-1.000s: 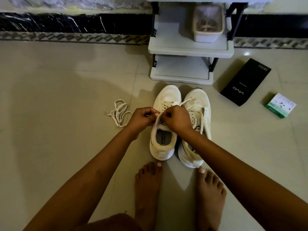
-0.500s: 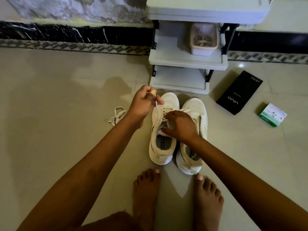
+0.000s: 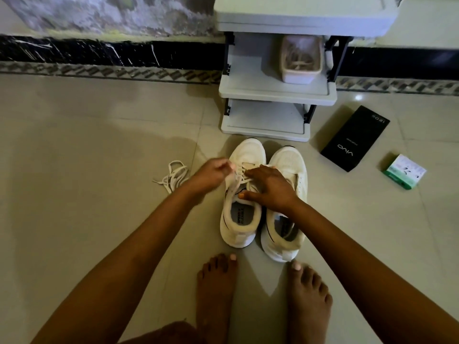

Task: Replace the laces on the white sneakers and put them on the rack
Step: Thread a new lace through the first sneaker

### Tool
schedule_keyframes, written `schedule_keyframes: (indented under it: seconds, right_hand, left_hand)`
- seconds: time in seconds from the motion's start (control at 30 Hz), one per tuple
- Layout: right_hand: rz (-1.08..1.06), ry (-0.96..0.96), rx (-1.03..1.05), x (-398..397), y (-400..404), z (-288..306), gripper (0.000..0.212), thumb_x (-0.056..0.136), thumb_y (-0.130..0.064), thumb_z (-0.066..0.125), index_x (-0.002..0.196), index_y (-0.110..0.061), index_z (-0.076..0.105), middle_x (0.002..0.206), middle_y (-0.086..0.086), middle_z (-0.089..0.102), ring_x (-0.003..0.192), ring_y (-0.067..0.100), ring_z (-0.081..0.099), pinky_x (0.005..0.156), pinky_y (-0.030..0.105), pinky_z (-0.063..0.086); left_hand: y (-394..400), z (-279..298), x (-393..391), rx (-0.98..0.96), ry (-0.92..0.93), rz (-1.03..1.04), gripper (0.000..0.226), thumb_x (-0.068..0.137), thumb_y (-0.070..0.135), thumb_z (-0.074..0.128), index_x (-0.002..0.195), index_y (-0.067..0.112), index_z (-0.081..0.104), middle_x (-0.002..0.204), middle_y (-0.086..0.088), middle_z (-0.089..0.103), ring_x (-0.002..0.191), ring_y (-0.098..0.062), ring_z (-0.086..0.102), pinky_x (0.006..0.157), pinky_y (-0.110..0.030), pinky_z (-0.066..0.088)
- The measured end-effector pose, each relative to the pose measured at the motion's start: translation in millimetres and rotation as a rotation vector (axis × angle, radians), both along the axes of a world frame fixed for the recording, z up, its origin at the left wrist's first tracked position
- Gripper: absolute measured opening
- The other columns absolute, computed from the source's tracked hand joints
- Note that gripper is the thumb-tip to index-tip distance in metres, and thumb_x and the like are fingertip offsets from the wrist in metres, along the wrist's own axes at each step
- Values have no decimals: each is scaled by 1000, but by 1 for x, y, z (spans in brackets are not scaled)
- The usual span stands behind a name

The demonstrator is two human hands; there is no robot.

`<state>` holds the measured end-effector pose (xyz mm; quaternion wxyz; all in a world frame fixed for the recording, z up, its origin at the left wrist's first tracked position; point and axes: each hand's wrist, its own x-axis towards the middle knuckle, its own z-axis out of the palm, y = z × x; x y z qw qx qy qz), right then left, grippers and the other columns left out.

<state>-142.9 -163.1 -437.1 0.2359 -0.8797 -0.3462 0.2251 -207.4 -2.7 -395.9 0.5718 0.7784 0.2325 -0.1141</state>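
Left grip [image 3: 211, 173] pinches lace [image 3: 236, 181] beside left sneaker [image 3: 242, 207]; right grip [image 3: 269, 186] presses tongue.

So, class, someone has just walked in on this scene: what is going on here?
A person crouches barefoot on the tiled floor, lacing the left sneaker of a white pair. The left hand pinches the lace, while the right hand rests on the shoe's tongue. The right sneaker stands beside it. A loose lace lies on the floor to the left. The rack stands just beyond, holding no shoes yet.
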Motion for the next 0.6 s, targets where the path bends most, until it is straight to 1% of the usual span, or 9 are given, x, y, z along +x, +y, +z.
schedule_keyframes:
  seconds: [0.07,0.1,0.13,0.23,0.3,0.4,0.5,0.57,0.6]
  right_hand:
    - [17,28,10,1,-3,0,67,81,-48,66,137,-18,47,143,3,46,134,22,36,112,34,21]
    - [20,35,15,1,-3,-1,68,81,-48,66,139,-19,45,144,3,44,136,21,34,113,34,19]
    - [18,41,17,0,-4,-2,68,81,-48,66,139,-19,44,146,2,42,137,21,32,114,34,18]
    - [5,80,36,0,-5,-5,70,80,-48,67,140,-22,43,147,1,40,137,20,32,113,32,20]
    - [1,122,56,1,-7,-4,71,79,-47,69,139,-23,43,147,1,40,135,19,34,108,28,23]
    - [-6,144,73,1,-7,-4,71,78,-45,70,139,-21,43,144,2,42,130,20,39,103,26,28]
    - [-6,159,62,1,-7,-4,74,79,-44,70,141,-20,39,147,3,38,132,21,37,106,31,30]
    - [-11,173,66,1,-8,-4,75,80,-42,70,143,-19,37,148,4,36,134,21,35,107,30,28]
    - [-7,173,68,1,-8,-3,75,80,-42,70,143,-19,36,148,4,36,134,22,34,107,30,28]
  left_hand:
    - [16,27,3,-453,-184,259,22,98,15,43,84,16,60,70,6,59,62,-5,56,71,-26,51]
    - [25,37,4,-570,-276,325,21,97,15,44,84,14,60,66,6,58,56,-3,55,71,-28,53]
    - [33,46,6,-561,-326,331,20,97,16,45,84,14,60,65,6,56,55,-2,54,72,-28,54]
    - [33,50,8,13,-225,136,17,97,21,47,84,22,57,76,10,56,70,-5,53,69,-25,46]
    - [21,37,6,334,-136,-21,4,95,20,51,96,23,53,80,7,55,71,-11,52,61,-24,40]
    - [4,7,2,660,10,-320,28,94,28,52,120,20,50,91,-3,58,87,-25,57,70,-31,42]
    - [-4,-9,-2,723,81,-391,25,96,29,48,107,9,58,105,-13,63,97,-30,57,78,-35,44]
    - [-5,-8,-4,530,38,-337,17,97,21,48,92,8,59,93,-10,63,89,-26,57,74,-31,42]
    - [-3,-2,-5,331,5,-264,17,97,18,47,86,12,58,84,-3,61,81,-19,56,69,-28,42]
